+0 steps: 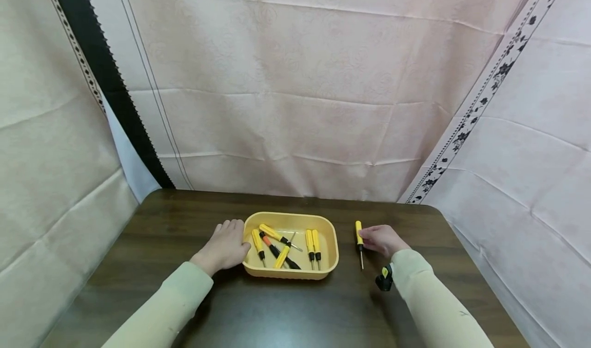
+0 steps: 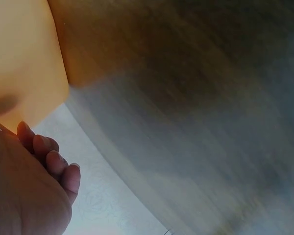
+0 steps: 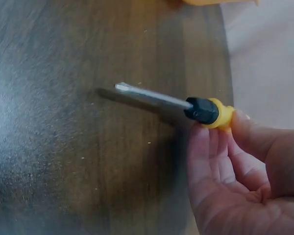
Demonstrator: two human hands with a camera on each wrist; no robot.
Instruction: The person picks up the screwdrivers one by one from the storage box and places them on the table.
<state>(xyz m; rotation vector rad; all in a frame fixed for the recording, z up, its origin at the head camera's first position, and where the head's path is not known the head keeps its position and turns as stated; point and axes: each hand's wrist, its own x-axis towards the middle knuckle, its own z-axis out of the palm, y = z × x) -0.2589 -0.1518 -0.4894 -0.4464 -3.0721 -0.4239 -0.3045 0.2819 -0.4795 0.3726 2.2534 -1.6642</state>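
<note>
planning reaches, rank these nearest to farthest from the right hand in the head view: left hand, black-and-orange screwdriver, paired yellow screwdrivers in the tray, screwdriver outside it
1. Screwdriver outside the tray: pinched by the right hand
2. Paired yellow screwdrivers: right side of the tray
3. Black-and-orange screwdriver: left of that pair
4. Left hand: at the tray's left end

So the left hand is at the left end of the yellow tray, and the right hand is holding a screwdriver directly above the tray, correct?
Not quite: the screwdriver isn't above the yellow tray. The head view shows the right hand holding it to the tray's right, over the table. The left hand is at the tray's left end.
</note>
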